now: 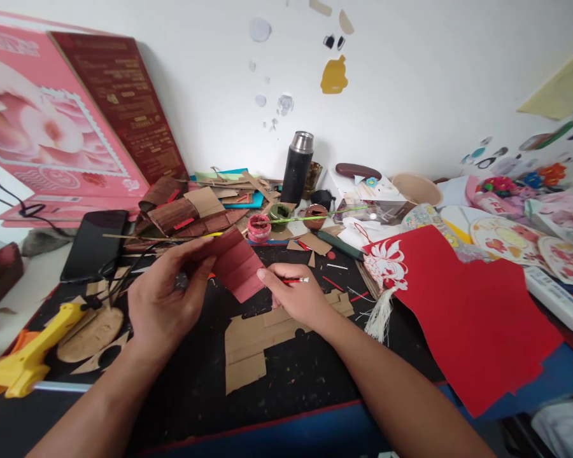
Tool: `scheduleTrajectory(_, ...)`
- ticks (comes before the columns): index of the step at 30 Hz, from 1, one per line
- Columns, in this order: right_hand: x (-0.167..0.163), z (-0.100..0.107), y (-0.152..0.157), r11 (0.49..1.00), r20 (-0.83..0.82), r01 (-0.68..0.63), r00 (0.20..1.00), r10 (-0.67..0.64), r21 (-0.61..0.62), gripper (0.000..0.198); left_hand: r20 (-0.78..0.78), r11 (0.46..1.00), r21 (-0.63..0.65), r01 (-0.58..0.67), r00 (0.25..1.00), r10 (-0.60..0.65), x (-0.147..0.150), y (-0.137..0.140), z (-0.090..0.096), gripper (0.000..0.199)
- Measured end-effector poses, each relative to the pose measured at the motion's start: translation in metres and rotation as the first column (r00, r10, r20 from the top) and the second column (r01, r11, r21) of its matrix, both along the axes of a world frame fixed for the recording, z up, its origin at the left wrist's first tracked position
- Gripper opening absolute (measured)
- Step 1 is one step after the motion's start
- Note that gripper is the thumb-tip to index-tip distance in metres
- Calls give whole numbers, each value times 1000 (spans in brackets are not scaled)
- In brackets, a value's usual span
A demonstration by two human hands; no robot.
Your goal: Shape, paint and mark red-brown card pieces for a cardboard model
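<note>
My left hand [169,289] grips a reddish-brown painted piece of cardboard [239,264] by its upper left side, thumb in front and fingers behind. The piece is tilted above the black work mat and shows straight crease lines. At its right edge is my right hand [298,299], its fingers closed around a thin red pencil [293,280] whose pale end points right. The pencil's working tip is hidden by the fingers. Beneath my right hand, a bare brown cardboard cutout [262,337] lies flat on the mat.
Open paint jars, pink [258,228], green [279,217] and brown [316,217], stand behind the hands near a black thermos [297,168]. Left are a phone [95,245], a yellow glue gun [33,353] and cardboard scraps. Red paper [477,318] with a white tassel [381,315] covers the right.
</note>
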State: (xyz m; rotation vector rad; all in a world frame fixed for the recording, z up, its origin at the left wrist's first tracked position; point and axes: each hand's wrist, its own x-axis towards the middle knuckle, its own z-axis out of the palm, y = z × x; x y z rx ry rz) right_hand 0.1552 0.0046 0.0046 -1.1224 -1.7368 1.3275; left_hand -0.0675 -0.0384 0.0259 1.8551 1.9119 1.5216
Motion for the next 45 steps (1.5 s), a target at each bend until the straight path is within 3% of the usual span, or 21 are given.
scheduleTrajectory(2,0,0,0,1000,9,-6,1000,6,22,57,35,1000,-9,9,999,-8,1,1,1,24)
scheduleTrajectory(5,-1,0,-1,999,-18,-31,999,31,30,55,347,996,-41,75,936,-56,1,10,4,29)
scheduleTrajectory(6,-1,1,-2,999,-40,-39,998,39,20,54,498,992,-49,115,864,-76,0,14,5,31)
scheduleTrajectory(8,-2,3,-2,999,-98,-43,994,42,-10,55,760,976,-46,214,641,-105,-5,23,5,36)
scheduleTrajectory(10,-2,5,-1,999,-149,-23,989,19,-31,58,893,946,-60,320,440,-93,-11,30,4,41)
scheduleTrajectory(11,-1,6,0,999,-167,-2,986,-4,-40,59,922,924,-79,375,380,-76,-14,32,3,43)
scheduleTrajectory(13,0,8,3,997,-186,58,980,-67,-54,60,941,867,-132,481,336,-43,-17,33,2,47)
scheduleTrajectory(15,2,10,8,989,-217,133,965,-145,-68,61,926,811,-190,553,376,-39,-15,32,1,52)
scheduleTrajectory(17,3,9,13,977,-268,197,940,-212,-80,62,852,791,-258,555,517,-84,-10,30,-2,52)
scheduleTrajectory(21,4,6,18,965,-332,249,906,-263,-85,62,494,850,-349,395,848,-192,1,28,-11,40)
scheduleTrajectory(24,4,5,17,967,-324,246,912,-252,-61,61,168,908,-344,240,967,-192,1,30,-21,30)
scheduleTrajectory(28,1,6,11,977,-302,206,930,-210,-44,59,-127,947,-270,174,968,-214,-5,35,-32,29)
scheduleTrajectory(32,0,7,9,981,-285,191,939,-194,-37,58,-158,955,-219,201,958,-238,-9,34,-27,33)
scheduleTrajectory(34,0,7,9,979,-280,198,939,-201,-41,59,-86,910,-265,318,932,-351,-9,30,-20,34)
scheduleTrajectory(36,0,8,10,977,-282,205,936,-211,-52,61,-28,825,-331,459,869,-495,-9,26,-16,33)
scheduleTrajectory(39,1,9,10,978,-280,200,937,-207,-51,62,-27,728,-399,558,786,-618,-8,21,-19,30)
scheduleTrajectory(45,0,9,6,986,-264,165,952,-156,12,61,-75,671,-415,614,712,-698,1,21,-31,20)
